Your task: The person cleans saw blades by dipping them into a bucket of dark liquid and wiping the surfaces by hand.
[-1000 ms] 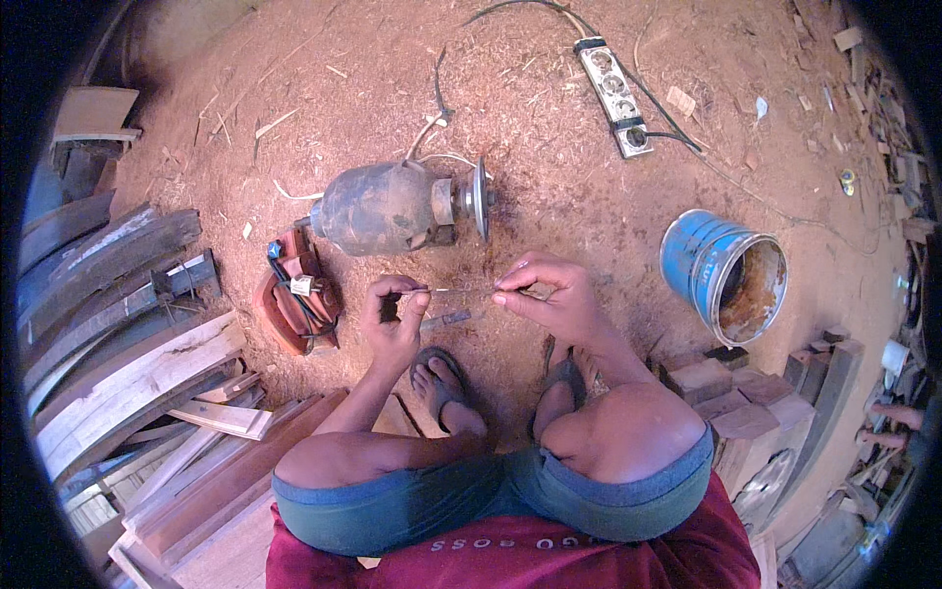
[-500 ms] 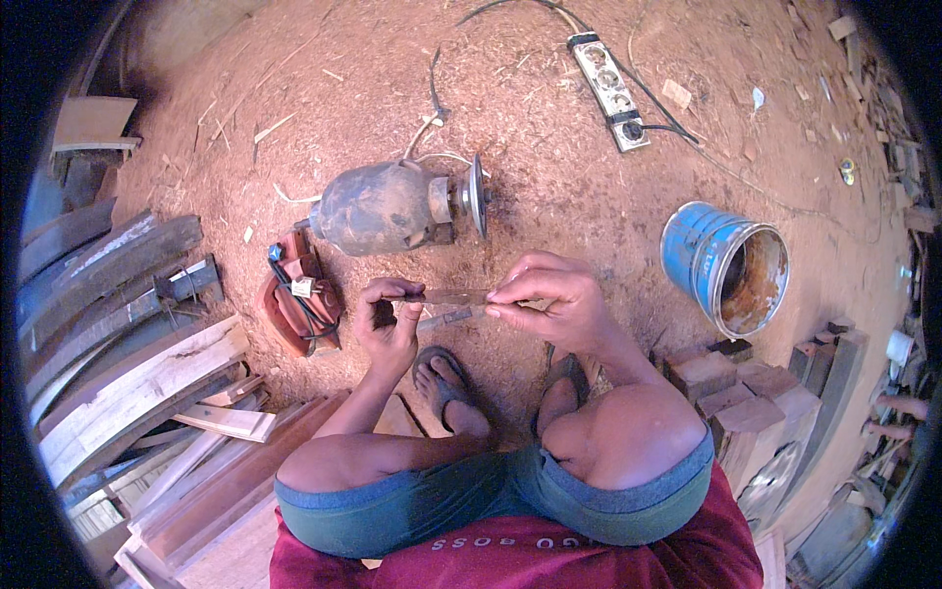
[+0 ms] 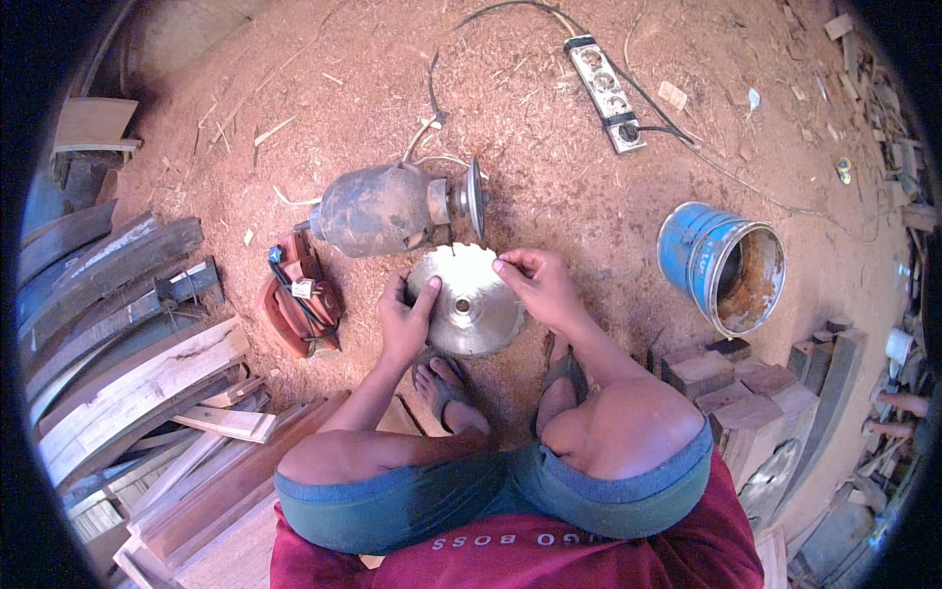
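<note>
A round, shiny circular saw blade with a toothed edge and a small centre hole faces up between my hands. My left hand grips its left side, thumb lying on the flat face. At the upper right rim, the fingers of my right hand pinch the toothed edge. Just beyond the blade, a dusty electric motor lies on the ground, a grinding disc mounted on its right end. A red corded power tool rests left of my left hand, its black cord bundled on top.
A blue metal bucket lies tipped at the right, opening toward me. The power strip and its cables stretch across the sawdust at the back. Wood planks pile up at the left; wood blocks stand near my right knee.
The saw blade, seen edge-on before, is now tilted so its flat face shows. My right hand has moved slightly along the rim, and my left thumb now lies on the face.
</note>
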